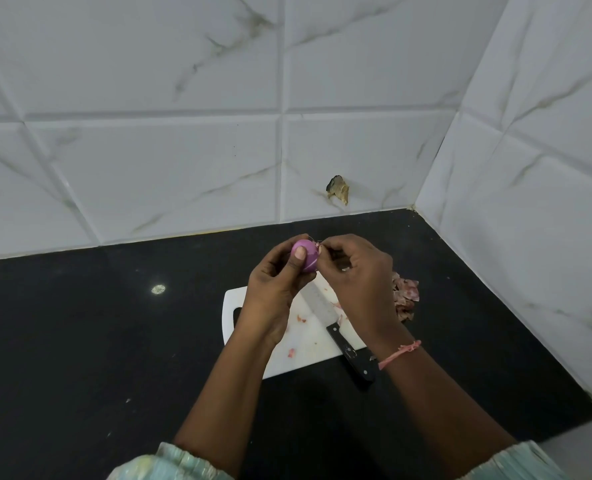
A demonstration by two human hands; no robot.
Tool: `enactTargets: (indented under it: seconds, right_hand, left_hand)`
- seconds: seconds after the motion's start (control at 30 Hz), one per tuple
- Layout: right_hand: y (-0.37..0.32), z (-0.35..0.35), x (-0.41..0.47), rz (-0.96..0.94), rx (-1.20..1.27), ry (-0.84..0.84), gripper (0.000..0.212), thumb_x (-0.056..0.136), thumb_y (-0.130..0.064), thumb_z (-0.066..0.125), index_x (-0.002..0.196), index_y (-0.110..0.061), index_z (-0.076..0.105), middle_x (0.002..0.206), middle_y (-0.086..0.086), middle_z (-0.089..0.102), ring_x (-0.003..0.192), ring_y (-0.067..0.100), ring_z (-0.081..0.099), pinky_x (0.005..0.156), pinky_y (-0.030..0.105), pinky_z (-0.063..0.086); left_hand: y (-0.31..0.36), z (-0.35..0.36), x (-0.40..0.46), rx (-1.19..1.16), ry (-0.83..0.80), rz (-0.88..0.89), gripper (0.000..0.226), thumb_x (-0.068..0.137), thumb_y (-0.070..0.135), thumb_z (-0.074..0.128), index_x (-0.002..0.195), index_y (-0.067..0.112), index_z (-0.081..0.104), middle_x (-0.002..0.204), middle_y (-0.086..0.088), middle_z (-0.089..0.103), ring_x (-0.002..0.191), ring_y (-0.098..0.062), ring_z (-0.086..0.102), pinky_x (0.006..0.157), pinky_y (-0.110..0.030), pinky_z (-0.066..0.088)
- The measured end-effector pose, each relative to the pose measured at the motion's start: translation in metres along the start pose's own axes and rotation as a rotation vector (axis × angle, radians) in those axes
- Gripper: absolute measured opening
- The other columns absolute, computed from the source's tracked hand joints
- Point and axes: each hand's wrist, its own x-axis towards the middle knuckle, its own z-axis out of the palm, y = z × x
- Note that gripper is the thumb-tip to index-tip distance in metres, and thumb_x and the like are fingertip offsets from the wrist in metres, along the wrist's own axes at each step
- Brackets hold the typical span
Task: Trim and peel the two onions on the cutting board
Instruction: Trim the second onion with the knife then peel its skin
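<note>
**One onion in both hands, above the board**

The onion is just right of the frame's middle, lifted above the white cutting board. It looks purple, smooth and shiny, with one pale stripe across it and a thin pink bit of skin at its upper right. The left hand grasps it, thumb lying on its front. The right hand pinches that bit of skin at the onion's right edge. Below the hands, a knife with a black handle lies diagonally on the board, its handle passing over the lower right edge. Pink peels are piled on the black counter, at the board's right side.
</note>
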Motion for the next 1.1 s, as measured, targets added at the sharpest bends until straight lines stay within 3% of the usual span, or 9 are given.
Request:
enactTargets:
  seconds: [0.1,0.17,0.27,0.4,0.53,0.73,0.97,1.1]
  right_hand:
    - [-0.001,-0.003,0.006,0.06,0.075,-0.017,0.008,0.085,-0.008,0.073,0.093,-0.006,0.072,0.085,0.001,0.071,0.076,0.008,0.067,0.069,0.02,0.057]
    - [-0.004,-0.006,0.008,0.207,0.228,0.005,0.007,0.088,-0.009,0.07,0.094,-0.006,0.073,0.085,-0.001,0.072,0.077,0.008,0.069,0.068,0.019,0.056]
    - [-0.005,-0.009,0.007,0.319,0.366,0.043,0.015,0.095,-0.008,0.06,0.105,-0.006,0.071,0.09,0.001,0.073,0.082,0.007,0.07,0.07,0.015,0.054]
    - [-0.007,-0.011,0.005,0.258,0.301,-0.062,0.022,0.096,-0.01,0.059,0.116,-0.012,0.067,0.101,-0.009,0.067,0.094,-0.005,0.064,0.076,0.007,0.048]
    - [-0.001,-0.009,0.009,0.15,0.167,-0.091,0.013,0.088,-0.014,0.071,0.1,-0.011,0.072,0.095,-0.002,0.068,0.09,0.004,0.063,0.075,0.008,0.049]
    - [0.001,-0.006,0.009,0.109,0.113,-0.049,0.004,0.087,-0.006,0.07,0.091,-0.009,0.07,0.089,-0.002,0.064,0.085,0.005,0.061,0.072,0.008,0.048]
    - [0.006,-0.003,0.006,0.45,0.277,-0.028,0.006,0.094,-0.015,0.062,0.095,-0.017,0.068,0.089,-0.007,0.069,0.082,0.001,0.065,0.069,0.013,0.052]
    - [0.029,-0.007,0.004,0.484,0.115,0.054,0.015,0.094,-0.014,0.061,0.104,-0.015,0.073,0.091,-0.002,0.072,0.077,0.007,0.065,0.069,0.021,0.054]
  left_hand:
    - [0.003,0.001,0.0,-0.107,-0.008,-0.04,0.033,0.084,0.025,0.064,0.114,0.012,0.07,0.114,-0.009,0.074,0.103,-0.02,0.072,0.082,-0.025,0.059]
    - [0.005,0.001,0.001,-0.16,-0.017,-0.052,0.038,0.082,0.027,0.064,0.116,0.011,0.069,0.117,-0.013,0.072,0.103,-0.021,0.072,0.081,-0.025,0.058]
    - [0.005,0.003,0.001,-0.178,-0.021,-0.047,0.036,0.083,0.024,0.064,0.117,0.01,0.068,0.119,-0.015,0.071,0.103,-0.022,0.072,0.081,-0.025,0.059]
    - [0.005,0.003,0.0,-0.17,-0.041,-0.029,0.039,0.083,0.018,0.065,0.121,0.007,0.065,0.118,-0.014,0.072,0.107,-0.025,0.071,0.084,-0.027,0.059]
    - [0.006,0.002,0.0,-0.143,-0.047,-0.026,0.044,0.081,0.016,0.069,0.124,0.007,0.064,0.121,-0.015,0.07,0.112,-0.027,0.069,0.087,-0.029,0.058]
    - [0.01,0.005,0.0,-0.194,-0.008,-0.072,0.043,0.078,0.014,0.071,0.119,0.007,0.063,0.123,-0.019,0.069,0.11,-0.028,0.07,0.086,-0.031,0.06]
    - [0.01,0.009,0.0,-0.27,0.003,-0.161,0.021,0.097,0.006,0.056,0.117,0.008,0.062,0.122,-0.023,0.067,0.107,-0.035,0.07,0.085,-0.033,0.061]
    - [0.011,0.007,0.001,-0.334,-0.034,-0.231,0.029,0.101,0.009,0.048,0.128,0.004,0.059,0.126,-0.026,0.064,0.112,-0.039,0.067,0.097,-0.04,0.055]
